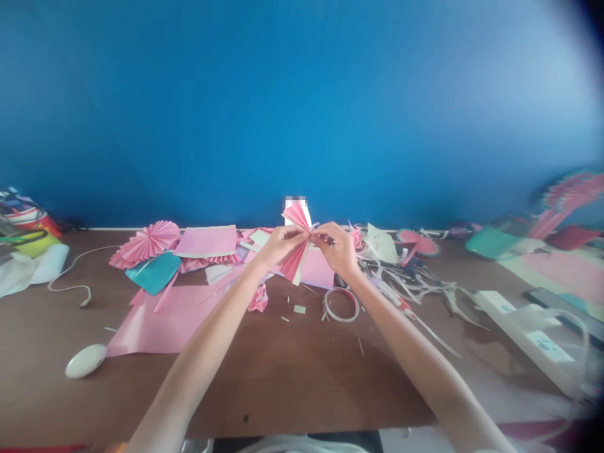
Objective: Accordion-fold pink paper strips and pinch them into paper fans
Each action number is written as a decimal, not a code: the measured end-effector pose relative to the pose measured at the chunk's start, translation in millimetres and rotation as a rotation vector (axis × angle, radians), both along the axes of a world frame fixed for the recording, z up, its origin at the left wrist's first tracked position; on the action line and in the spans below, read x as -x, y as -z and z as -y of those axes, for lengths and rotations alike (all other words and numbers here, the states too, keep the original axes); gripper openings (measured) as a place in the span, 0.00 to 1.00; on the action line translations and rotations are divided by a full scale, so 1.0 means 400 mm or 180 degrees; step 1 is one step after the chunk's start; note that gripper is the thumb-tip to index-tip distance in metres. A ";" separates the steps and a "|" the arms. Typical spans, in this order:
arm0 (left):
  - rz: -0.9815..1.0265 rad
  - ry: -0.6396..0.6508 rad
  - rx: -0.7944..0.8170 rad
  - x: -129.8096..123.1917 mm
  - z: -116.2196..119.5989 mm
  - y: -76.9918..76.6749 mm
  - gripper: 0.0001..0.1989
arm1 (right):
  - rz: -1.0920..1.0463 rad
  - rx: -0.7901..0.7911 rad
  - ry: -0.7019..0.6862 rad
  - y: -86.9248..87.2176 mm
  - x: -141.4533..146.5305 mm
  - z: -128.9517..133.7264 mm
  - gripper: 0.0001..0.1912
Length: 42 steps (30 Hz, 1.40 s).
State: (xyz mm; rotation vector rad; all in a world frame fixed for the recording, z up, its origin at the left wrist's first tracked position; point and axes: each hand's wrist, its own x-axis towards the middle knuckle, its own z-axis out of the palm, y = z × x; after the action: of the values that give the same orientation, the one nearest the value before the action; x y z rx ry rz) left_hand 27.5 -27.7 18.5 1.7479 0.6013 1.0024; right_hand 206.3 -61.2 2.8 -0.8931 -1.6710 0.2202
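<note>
In the middle of the view, a pink pleated paper fan is pinched at its centre, its folds spreading above and below the fingers like a bow. My left hand grips it from the left with closed fingers. From the other side my right hand pinches the same centre, thumb and fingertips meeting there. The exact spot between the fingertips is partly hidden. Below the hands lie a roll of tape, small paper scraps and a crumpled pink paper piece.
Left are a pink paper rosette, teal paper, a pink sheet and a white computer mouse. Tangled white paper strips lie right, beside a power strip and a phone. A blue wall stands behind.
</note>
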 end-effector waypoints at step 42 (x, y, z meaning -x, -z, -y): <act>-0.0126 -0.0540 -0.0606 0.079 -0.029 -0.037 0.13 | -0.0702 -0.0096 0.0396 -0.016 -0.020 -0.001 0.04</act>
State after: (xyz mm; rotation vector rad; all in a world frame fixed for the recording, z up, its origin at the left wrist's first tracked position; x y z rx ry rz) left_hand -4.0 -16.0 33.1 1.9113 0.7080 1.1770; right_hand 214.3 -60.6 9.1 -0.9128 -1.4069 0.2003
